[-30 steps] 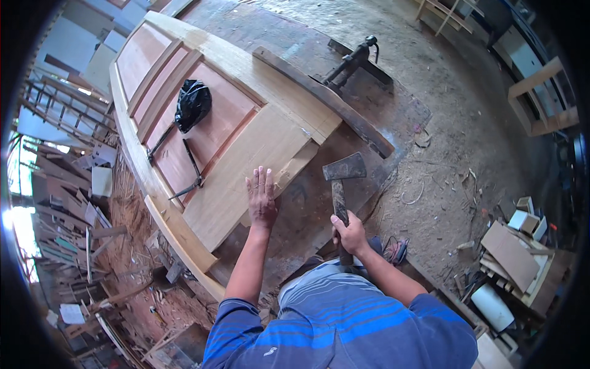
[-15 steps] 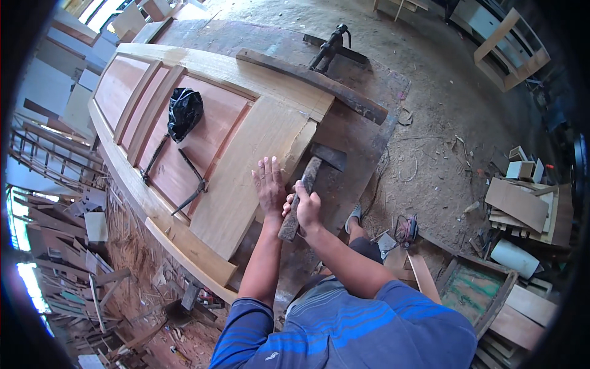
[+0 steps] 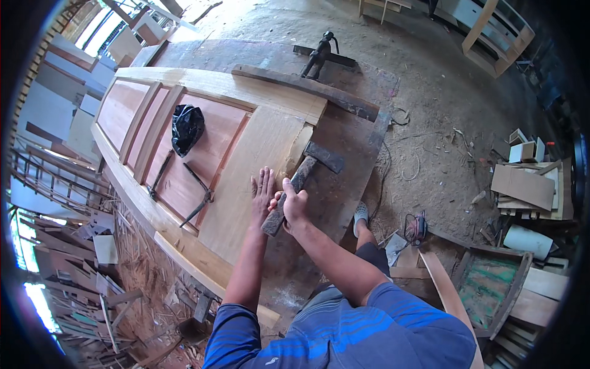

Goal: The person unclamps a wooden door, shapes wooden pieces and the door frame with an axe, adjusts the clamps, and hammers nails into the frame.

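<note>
My left hand (image 3: 263, 192) lies flat with its fingers stretched out, on or against the near end of a panelled wooden door (image 3: 236, 175). Close beside it, my right hand (image 3: 295, 208) is wrapped round the worn handle of a hammer (image 3: 303, 174). The hammer's dark metal head points away from me, past the door's end edge. A light, rough patch shows along that edge by the hammer head. On the door's pinkish panels rest a black plastic bag (image 3: 187, 130) and two thin dark tools with bent ends (image 3: 200, 184).
A dark wooden bar (image 3: 307, 92) lies along the door's far side on the worktable (image 3: 356, 138). Behind it stands a black clamp-like tool (image 3: 318, 56). Wood scraps (image 3: 74, 270) cover the floor at left. Stacked boards (image 3: 525, 187) and a green-topped frame (image 3: 488, 289) are at right.
The whole view has shifted slightly. My left hand has slid a little toward me, its fingers closer together. The hammer has moved slightly leftward in my right hand, still held.
</note>
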Demonstrator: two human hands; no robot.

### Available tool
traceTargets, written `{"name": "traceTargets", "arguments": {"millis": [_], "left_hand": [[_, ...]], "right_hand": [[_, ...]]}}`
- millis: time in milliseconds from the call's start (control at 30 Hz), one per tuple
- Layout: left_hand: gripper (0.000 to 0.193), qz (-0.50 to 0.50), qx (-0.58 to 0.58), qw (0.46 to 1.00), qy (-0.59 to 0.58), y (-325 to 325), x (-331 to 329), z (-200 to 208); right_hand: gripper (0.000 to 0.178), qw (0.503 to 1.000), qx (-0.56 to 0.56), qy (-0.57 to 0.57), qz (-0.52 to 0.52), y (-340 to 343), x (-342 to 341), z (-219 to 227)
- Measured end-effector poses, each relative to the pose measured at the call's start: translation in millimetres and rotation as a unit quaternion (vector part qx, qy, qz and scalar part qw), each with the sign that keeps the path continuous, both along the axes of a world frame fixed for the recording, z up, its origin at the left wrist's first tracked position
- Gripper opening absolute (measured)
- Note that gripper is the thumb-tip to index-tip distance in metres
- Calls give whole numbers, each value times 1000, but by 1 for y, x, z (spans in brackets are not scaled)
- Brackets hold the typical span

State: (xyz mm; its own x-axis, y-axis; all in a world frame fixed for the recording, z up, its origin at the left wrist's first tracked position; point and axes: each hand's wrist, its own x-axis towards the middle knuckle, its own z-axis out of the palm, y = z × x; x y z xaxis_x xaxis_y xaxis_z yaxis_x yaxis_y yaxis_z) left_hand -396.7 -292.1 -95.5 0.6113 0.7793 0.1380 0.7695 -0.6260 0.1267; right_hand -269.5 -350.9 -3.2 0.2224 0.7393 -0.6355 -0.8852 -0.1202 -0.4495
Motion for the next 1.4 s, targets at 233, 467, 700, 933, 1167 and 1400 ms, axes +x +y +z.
{"name": "traceTargets", "arguments": {"millis": [233, 467, 700, 933, 1167, 1400], "left_hand": [[104, 13, -40, 998, -50, -8, 15, 28], [94, -8, -16, 999, -50, -11, 15, 28], [87, -12, -28, 994, -108, -12, 11, 17], [83, -20, -68, 969, -236, -16, 6, 22], [80, 96, -391, 746, -530, -25, -15, 58], [83, 135, -474, 692, -527, -52, -84, 99]], "right_hand": [[31, 999, 8, -41, -13, -29, 60, -26], [28, 999, -3, -34, 5, -22, 17, -37], [31, 999, -19, 10, -44, -21, 4, -38], [30, 1000, 6, -16, 20, -25, 10, -39], [43, 941, -82, -282, 166, -67, 100, -67], [56, 545, -173, -694, 438, -70, 164, -57]]}}
